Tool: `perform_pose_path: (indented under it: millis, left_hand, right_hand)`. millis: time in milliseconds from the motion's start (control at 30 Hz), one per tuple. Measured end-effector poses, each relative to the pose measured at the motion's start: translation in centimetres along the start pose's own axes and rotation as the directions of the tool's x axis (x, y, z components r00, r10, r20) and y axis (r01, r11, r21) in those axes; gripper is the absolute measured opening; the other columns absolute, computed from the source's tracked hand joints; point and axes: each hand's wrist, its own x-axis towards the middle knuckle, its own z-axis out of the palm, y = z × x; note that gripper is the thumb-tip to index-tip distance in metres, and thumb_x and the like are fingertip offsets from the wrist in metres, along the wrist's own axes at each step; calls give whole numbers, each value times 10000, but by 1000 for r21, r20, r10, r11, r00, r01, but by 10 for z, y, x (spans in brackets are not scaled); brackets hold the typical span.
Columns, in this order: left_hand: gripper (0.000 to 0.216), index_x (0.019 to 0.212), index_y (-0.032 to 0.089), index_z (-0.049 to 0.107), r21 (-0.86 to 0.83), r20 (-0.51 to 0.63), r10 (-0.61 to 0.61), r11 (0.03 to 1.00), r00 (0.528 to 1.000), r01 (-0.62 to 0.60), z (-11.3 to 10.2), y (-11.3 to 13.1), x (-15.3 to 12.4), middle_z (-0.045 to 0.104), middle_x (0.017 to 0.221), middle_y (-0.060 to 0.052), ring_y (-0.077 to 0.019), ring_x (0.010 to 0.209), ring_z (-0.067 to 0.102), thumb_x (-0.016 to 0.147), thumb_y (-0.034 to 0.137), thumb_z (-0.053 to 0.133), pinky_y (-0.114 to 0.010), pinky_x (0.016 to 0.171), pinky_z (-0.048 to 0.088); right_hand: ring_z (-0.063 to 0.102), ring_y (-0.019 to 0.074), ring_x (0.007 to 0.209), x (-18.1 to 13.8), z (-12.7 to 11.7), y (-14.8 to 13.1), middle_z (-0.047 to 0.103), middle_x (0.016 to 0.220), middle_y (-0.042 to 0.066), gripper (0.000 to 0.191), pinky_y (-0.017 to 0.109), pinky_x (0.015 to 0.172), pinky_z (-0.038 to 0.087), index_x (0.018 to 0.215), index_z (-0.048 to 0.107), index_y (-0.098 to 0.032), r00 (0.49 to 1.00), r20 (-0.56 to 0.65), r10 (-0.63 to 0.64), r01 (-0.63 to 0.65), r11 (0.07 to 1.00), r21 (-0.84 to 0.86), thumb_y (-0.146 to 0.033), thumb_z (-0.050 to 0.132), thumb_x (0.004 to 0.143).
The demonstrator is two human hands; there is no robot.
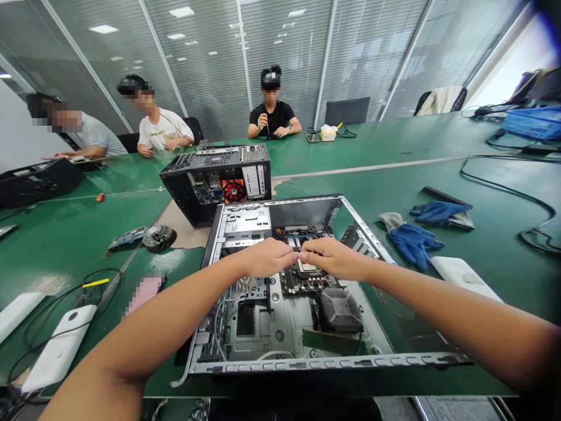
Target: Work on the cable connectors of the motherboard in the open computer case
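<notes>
While the left hand (272, 257) and right hand (332, 258) were poised above the board (293, 285), fingers curled and almost meeting, whether either gripped anything could not be told. A slip might have scratched the chip (307, 267) or the board around it; a knock to the finned heatsink (340, 311), seemingly loose beside the board's near edge, might have scraped its components. Dark and crowded, the board lay flat in the open case (324, 365), its pale chip partly hidden.

Left hand (268, 257) and right hand (332, 257) bare; forearms (184, 299) bare; black clothing (293, 410) below
</notes>
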Motion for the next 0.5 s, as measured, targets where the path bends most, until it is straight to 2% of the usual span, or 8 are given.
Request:
perform_pose_path:
  millis: [500]
  left_hand:
    - [493,665,165,506,79,-13,29,996,999,-28,2,-3,1,497,592,-4,-119,548,438,989,432,248,-269,561,309]
  right_hand:
    - [444,135,609,1,-1,0,513,617,4,405,278,588,316,697,577,-164,1000,29,-1,1,1000,-4,-414,363,932]
